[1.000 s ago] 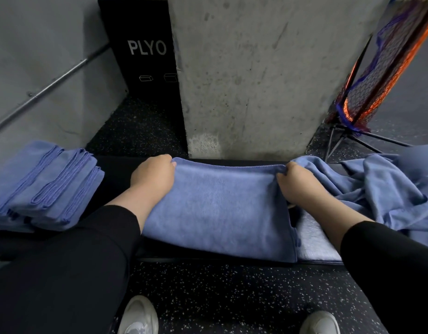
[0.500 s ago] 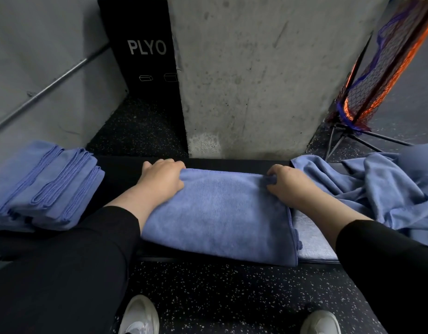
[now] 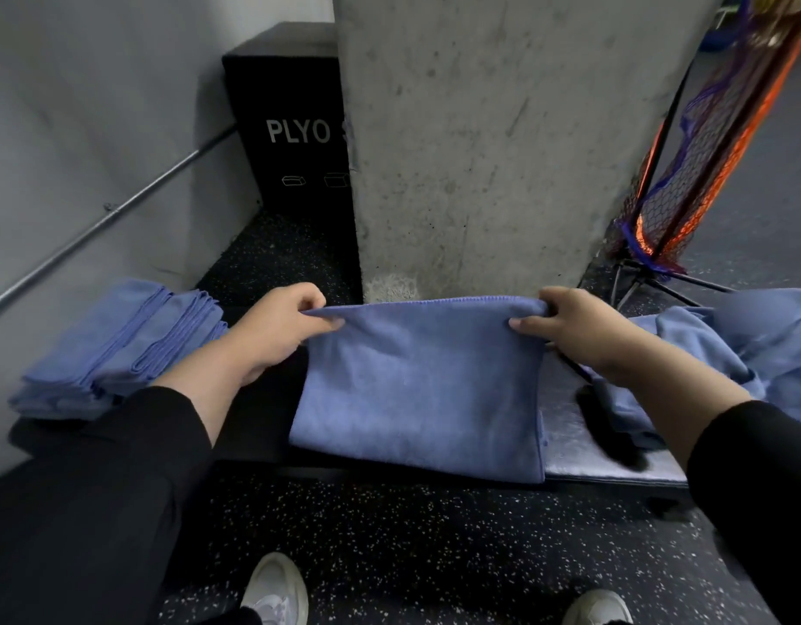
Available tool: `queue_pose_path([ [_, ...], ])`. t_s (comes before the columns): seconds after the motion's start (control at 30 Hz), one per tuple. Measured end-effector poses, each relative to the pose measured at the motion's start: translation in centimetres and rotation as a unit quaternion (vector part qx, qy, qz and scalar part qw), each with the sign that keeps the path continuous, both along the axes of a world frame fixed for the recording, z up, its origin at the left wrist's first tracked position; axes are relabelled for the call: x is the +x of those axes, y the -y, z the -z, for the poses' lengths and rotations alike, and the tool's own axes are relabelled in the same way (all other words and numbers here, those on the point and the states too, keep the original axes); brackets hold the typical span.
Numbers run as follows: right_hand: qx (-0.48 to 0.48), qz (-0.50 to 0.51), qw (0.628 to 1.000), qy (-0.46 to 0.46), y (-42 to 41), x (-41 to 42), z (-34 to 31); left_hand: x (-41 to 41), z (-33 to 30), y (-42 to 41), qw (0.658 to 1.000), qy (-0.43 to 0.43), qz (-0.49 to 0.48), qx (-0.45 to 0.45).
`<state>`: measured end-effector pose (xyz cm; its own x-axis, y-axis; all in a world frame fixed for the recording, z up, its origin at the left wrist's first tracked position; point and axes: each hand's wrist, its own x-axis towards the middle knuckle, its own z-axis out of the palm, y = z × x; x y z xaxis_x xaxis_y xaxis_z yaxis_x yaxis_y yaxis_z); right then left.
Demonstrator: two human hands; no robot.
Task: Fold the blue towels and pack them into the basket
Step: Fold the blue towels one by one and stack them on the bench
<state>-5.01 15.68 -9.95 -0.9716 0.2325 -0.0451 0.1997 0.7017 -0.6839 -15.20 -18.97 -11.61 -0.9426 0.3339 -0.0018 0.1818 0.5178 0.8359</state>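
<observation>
A concrete pillar [image 3: 502, 142] fills the middle of the view, with a black box [image 3: 286, 119] marked PLYO behind its left side and an orange and blue net [image 3: 705, 142] on a stand to its right. In front of the pillar runs a low dark bench [image 3: 254, 421] on a speckled floor [image 3: 412, 548], and the work is laid out on it. On the right end lies a loose heap of unfolded towels [image 3: 750, 354]; on the left end sits a neat stack of folded towels [image 3: 114, 349], well apart from the heap. Between them is the towel [image 3: 421, 394] now being worked, already doubled over, its near edge hanging at the front of the bench and its far edge raised. The left hand [image 3: 272, 336] pinches the far left corner between thumb and fingers, and the right hand [image 3: 583, 331] pinches the far right corner the same way, both closed firmly on the cloth. This looks like the folding step, midway through one towel. The next move probably calls for bringing the held edge toward the near edge, keeping the corners level so the halves line up, then placing it with the stack. No basket is in view, so packing seems yet to come.
</observation>
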Motion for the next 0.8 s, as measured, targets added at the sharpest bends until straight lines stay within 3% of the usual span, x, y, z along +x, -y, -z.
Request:
queue_pose_path([
  [0.1, -0.073, -0.019, 0.996, -0.054, 0.3, 1.8, -3.5, 1.4, -3.2, 0.9, 0.995, -0.035, -0.009, 0.098],
  [0.17, -0.064, -0.032, 0.99, -0.121, 0.5, 3.0, -5.7, 2.4, -5.5, 1.2, 0.984, -0.025, -0.015, 0.177],
  [0.27, -0.164, -0.035, 0.967, -0.192, 0.7, 4.4, -7.9, 3.7, -8.0, 1.5, 0.957, 0.005, -0.016, 0.29],
  [0.57, -0.216, 0.003, 0.925, -0.314, 1.8, 6.7, -11.2, 6.3, -12.0, 0.4, 0.924, -0.038, -0.046, 0.378],
  [0.8, -0.279, 0.009, 0.93, -0.24, 2.0, 7.7, -11.0, 7.2, -11.2, 0.2, 0.946, 0.015, -0.049, 0.319],
])
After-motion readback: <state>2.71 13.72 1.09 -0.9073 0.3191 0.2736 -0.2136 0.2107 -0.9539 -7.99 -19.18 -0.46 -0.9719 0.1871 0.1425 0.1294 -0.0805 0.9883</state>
